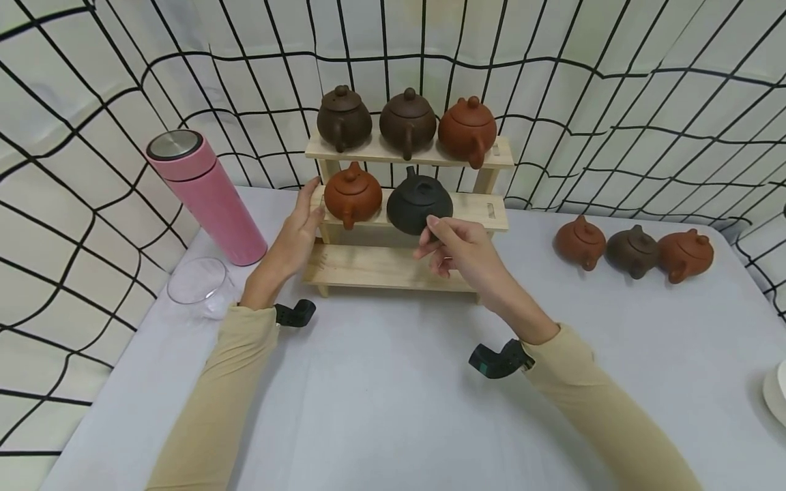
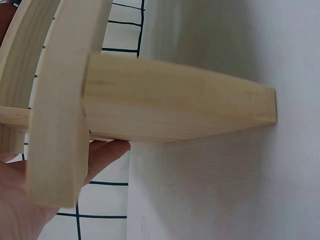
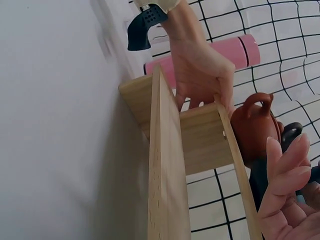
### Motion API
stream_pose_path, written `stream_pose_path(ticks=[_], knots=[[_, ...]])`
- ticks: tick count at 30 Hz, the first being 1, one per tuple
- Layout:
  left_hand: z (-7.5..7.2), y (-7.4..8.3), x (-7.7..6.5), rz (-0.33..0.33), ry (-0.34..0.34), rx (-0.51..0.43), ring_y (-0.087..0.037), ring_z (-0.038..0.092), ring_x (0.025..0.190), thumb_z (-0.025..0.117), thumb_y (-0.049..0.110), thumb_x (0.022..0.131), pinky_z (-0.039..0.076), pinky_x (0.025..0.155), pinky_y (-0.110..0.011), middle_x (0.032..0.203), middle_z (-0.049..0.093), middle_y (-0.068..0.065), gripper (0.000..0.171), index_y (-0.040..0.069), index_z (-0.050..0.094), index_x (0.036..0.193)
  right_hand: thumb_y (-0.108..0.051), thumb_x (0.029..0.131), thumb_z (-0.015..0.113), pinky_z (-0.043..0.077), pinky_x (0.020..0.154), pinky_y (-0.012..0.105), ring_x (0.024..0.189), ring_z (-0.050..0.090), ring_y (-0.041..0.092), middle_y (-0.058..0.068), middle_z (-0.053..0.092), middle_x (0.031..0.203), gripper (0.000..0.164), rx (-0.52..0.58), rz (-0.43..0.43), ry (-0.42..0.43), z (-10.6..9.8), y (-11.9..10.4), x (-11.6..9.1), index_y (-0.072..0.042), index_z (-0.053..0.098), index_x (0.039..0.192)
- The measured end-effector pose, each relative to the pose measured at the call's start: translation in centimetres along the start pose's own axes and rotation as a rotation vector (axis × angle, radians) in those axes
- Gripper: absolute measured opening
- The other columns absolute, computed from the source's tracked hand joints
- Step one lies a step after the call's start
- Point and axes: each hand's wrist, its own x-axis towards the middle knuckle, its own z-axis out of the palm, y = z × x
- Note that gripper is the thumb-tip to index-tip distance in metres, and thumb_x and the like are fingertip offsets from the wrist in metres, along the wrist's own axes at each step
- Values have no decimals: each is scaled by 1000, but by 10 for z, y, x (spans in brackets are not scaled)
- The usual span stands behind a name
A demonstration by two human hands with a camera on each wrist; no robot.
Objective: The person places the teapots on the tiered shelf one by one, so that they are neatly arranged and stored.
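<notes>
A wooden three-tier display rack [image 1: 393, 264] stands at the back of the table. My left hand [image 1: 299, 235] holds the left end of its middle tier, fingers at the end of the plank. The right hand [image 1: 460, 249] pinches the handle of a black teapot [image 1: 417, 201] between thumb and fingers, over the middle tier. Just left of it on that tier sits an orange-brown teapot [image 1: 353, 194], its handle toward me. In the right wrist view, the right hand's fingers [image 3: 287, 185] partly cover the black teapot.
The top tier carries two dark brown teapots [image 1: 344, 119] and a reddish one [image 1: 468, 128]. Three more teapots [image 1: 632, 249] stand in a row at the right. A pink thermos [image 1: 211, 204] and a clear glass [image 1: 199, 286] are at the left. Black wire grid [image 1: 424, 61] rises behind.
</notes>
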Motion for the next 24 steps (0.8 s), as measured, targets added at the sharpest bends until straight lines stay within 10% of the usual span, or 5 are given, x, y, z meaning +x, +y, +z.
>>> stream_pose_path(ticks=[7, 24], knots=[[1, 0, 0, 12, 5, -7, -37, 14, 158, 28, 27, 114, 11, 127, -56, 171, 17, -23, 62, 11, 4, 168, -23, 113, 49, 41, 53, 24, 55, 55, 13, 7, 77, 82, 33, -21, -6, -19, 12, -2, 6, 5, 67, 118], [1, -1, 1, 15, 13, 0, -38, 17, 157, 28, 26, 113, 13, 126, -56, 170, 20, -24, 61, 11, 5, 168, -19, 110, 57, 48, 54, 22, 56, 67, 16, 7, 78, 81, 29, 31, -17, 29, 13, -2, 9, 5, 72, 107]])
